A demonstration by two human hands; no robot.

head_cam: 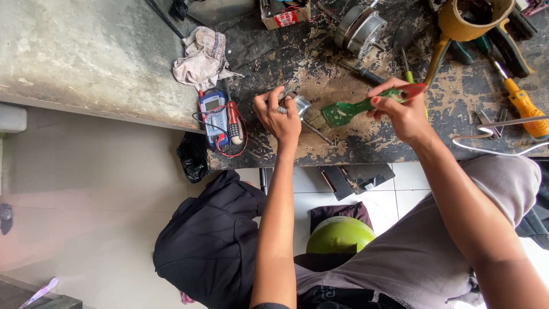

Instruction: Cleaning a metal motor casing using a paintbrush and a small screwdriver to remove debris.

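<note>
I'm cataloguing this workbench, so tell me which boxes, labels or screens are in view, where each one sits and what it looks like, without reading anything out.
Cardboard box: top edge of the bench, open, brown with a red and white label on its front.
Multimeter: bench's near edge, left of the left hand, blue case, small pale rectangular screen, red and black leads looped around it.
Nothing else with a label or screen is clear enough to tell.

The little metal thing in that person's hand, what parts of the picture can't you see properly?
Head view only:
- Small metal part: mostly hidden by the left hand; its kind is unclear.
- Paintbrush: handle middle covered by the right hand.
- Multimeter: screen too small to read.
- Yellow screwdriver: tip cut off by the right edge.
- Cardboard box: cut off at the top.
</note>
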